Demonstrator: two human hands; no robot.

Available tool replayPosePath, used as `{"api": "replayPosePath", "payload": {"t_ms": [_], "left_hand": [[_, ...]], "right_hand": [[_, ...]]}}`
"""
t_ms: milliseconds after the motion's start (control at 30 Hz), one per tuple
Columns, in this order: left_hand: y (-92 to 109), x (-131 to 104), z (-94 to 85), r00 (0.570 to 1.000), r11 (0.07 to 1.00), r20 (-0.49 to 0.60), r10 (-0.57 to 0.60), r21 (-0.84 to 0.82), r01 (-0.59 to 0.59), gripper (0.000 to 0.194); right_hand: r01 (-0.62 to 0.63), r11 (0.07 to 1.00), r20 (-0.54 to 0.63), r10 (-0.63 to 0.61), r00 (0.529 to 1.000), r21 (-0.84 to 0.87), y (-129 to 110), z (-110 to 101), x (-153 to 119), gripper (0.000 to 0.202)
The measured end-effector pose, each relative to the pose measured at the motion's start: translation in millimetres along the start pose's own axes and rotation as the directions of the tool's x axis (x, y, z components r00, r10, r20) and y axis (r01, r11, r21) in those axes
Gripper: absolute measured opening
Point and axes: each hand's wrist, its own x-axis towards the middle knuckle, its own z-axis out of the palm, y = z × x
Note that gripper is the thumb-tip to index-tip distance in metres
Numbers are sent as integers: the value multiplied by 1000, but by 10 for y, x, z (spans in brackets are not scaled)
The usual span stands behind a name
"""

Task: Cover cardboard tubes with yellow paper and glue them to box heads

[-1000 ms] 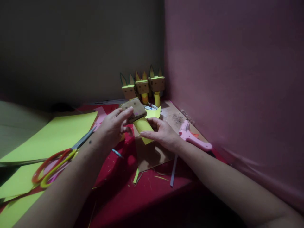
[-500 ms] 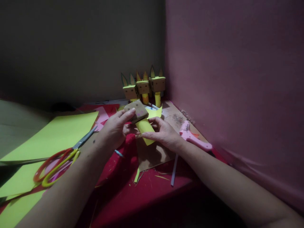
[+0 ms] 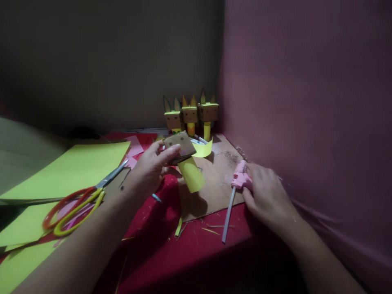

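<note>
My left hand grips a small cardboard box head with two dark dots and a purple mark, the thumb across its front. A yellow paper tube hangs tilted below the box. On the right, my right hand is wrapped round the handle of a pink glue gun, a long glue stick sticking out of it towards me. Part of the handle is hidden by the fingers.
Three box-headed figures with pointed ears stand at the back. A cardboard sheet lies on the red table. Scissors and yellow sheets are at left. A pink wall bounds the right side.
My right hand has left the yellow tube, moved right and taken hold of the glue gun. My left hand still holds the box head, and the view has shifted slightly.
</note>
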Motion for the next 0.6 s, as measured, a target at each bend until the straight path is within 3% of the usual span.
{"api": "replayPosePath", "payload": {"t_ms": [100,267,333,433,533,600], "left_hand": [[9,-35,4,998,998,-43,40,45,-38,50],[52,-89,23,995,992,-42,88,96,-83,53],[71,-114,27,996,992,-55,77,105,-71,54],[97,-149,41,996,994,-81,25,108,-16,54],[117,-169,61,996,995,-85,-6,98,14,52],[127,-173,71,996,996,-86,-1,94,9,50]], "right_hand": [[-47,980,90,66,994,-195,89,63,-80,57],[-64,979,95,84,992,-196,163,216,-5,57],[-69,995,-6,69,998,-72,178,200,-8,54],[-29,953,-141,74,987,301,134,56,-94,47],[20,732,-59,28,998,681,-1,-142,-236,46],[5,590,-29,30,999,807,-119,-235,-315,44]]}}
